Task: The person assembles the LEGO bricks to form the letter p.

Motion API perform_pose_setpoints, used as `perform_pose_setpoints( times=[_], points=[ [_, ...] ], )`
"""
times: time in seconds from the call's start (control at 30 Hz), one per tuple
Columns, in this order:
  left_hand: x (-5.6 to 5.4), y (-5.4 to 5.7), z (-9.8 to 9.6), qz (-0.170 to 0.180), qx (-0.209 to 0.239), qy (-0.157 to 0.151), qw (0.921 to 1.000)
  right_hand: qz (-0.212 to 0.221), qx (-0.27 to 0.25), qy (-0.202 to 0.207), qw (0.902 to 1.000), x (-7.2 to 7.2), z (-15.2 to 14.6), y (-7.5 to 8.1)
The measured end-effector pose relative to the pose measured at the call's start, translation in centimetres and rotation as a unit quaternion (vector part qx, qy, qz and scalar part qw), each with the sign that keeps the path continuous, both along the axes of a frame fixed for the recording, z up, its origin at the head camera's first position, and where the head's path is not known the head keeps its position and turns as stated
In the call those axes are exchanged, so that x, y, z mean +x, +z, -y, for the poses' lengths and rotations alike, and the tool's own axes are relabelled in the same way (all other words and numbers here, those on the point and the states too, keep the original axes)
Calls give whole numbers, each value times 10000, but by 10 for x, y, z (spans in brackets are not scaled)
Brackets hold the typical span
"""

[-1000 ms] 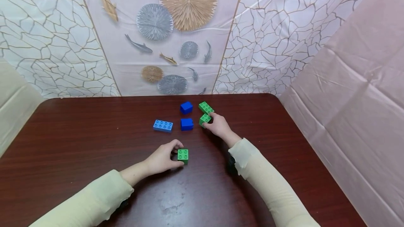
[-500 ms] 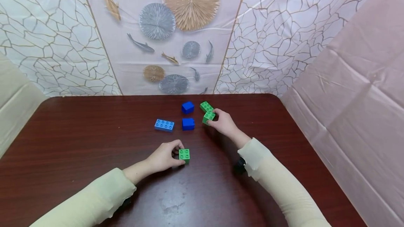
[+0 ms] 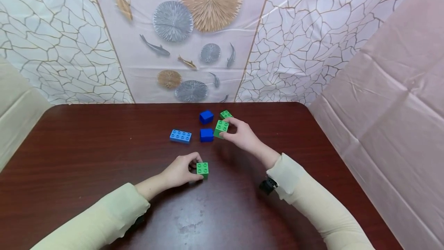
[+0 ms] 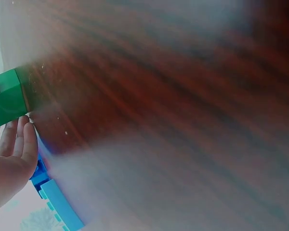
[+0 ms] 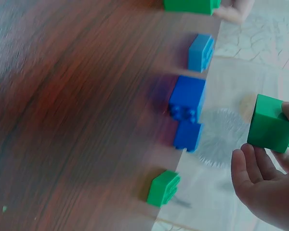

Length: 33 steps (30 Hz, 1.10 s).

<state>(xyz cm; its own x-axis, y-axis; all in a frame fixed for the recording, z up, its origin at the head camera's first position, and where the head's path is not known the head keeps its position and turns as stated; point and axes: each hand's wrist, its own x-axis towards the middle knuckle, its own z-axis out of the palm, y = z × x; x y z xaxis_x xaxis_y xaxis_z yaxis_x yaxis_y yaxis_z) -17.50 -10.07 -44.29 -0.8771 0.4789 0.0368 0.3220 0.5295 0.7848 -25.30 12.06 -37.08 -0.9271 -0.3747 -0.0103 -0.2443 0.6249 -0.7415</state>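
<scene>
Between thumb and fingers, my left hand (image 3: pixel 179 171) pinches a small square green toy brick (image 3: pixel 202 169), studs up, near the middle of the table. My right hand (image 3: pixel 241 136) grips a second square green brick (image 3: pixel 221 128) by its sides, and in the right wrist view that held brick (image 5: pixel 272 124) is raised off the tabletop. Just left of it sits a dark blue brick (image 3: pixel 206 135), with another dark blue brick (image 3: pixel 206 117) behind. A longer green brick (image 3: pixel 226 114) lies beyond my right hand, which partly covers it in the head view.
A light blue eight-stud brick (image 3: pixel 180 136) lies left of the dark blue ones. All rest on a dark brown wooden table (image 3: pixel 86 146). Patterned cloth (image 3: pixel 208 49) hangs behind the table's far edge, and plain pale cloth (image 3: pixel 381 107) closes the right side.
My right hand has lifted its green brick off the table and brought it left, toward the dark blue bricks. The left hand keeps its brick in nearly the same place.
</scene>
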Motion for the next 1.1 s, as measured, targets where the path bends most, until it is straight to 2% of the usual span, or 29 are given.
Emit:
perform_pose_setpoints(
  times=[0.23, 0.63, 0.83, 1.1],
  points=[
    [-1, 1, 1, 42, 87, -33, 9999, 46, -139, 415, 9990, 14, 7, 4],
    [-1, 0, 2, -88, 79, -22, 9999, 22, -308, 1377, 9900, 35, 15, -2],
    [-1, -3, 2, -71, 135, -52, 9999, -39, -167, 1799, 9835, 41, 18, -9],
    [-2, -4, 1, 58, 200, -60, 9998, -201, 199, 2054, 9783, 47, 21, -16]
  ],
)
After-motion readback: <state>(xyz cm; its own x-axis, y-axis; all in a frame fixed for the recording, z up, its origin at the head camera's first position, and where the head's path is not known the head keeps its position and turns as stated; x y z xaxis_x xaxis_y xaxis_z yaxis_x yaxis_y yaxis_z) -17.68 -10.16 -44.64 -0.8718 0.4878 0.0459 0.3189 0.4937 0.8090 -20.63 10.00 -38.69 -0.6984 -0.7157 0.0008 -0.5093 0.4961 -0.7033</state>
